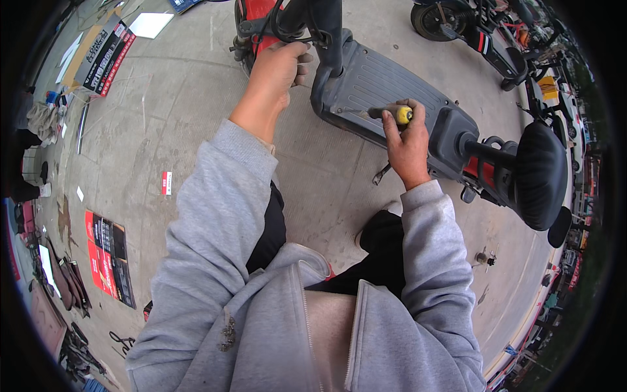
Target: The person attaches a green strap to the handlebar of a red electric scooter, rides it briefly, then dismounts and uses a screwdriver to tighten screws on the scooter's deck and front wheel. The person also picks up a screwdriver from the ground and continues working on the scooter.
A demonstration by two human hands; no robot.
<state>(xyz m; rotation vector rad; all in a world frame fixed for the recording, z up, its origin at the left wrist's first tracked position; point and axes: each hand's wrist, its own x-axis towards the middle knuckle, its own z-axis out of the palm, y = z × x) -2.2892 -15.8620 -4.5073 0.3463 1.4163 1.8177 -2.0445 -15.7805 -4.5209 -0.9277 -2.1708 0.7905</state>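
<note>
Nearest the camera, two grey hoodie sleeves (215, 215) rise from the lower edge over dark trousers, above a bare concrete floor (196, 104).

The right hand (406, 145) is clenched around a screwdriver (385, 114) with a yellow and black handle. Its grip wraps the handle from below, thumb along the side, and the shaft points left, with its tip against the near edge of the grey footboard (379, 85) of an electric scooter. The tip itself is too small to make out clearly.

The left hand (282, 65) reaches farther forward, fingers curled closed on the scooter's front end, just beside the black steering column (326, 32) where it meets the footboard. What exactly the fingers hold is hidden behind them; cables and red bodywork (258, 10) sit just beyond.

To the right, the scooter's black saddle (539, 173) stands on its post, past the right hand. A few small metal parts (484, 259) lie on the floor below the saddle.

Farther off on the left, red and black printed sheets (108, 251) lie flat on the floor, and another scooter (470, 26) is parked at the upper right.
</note>
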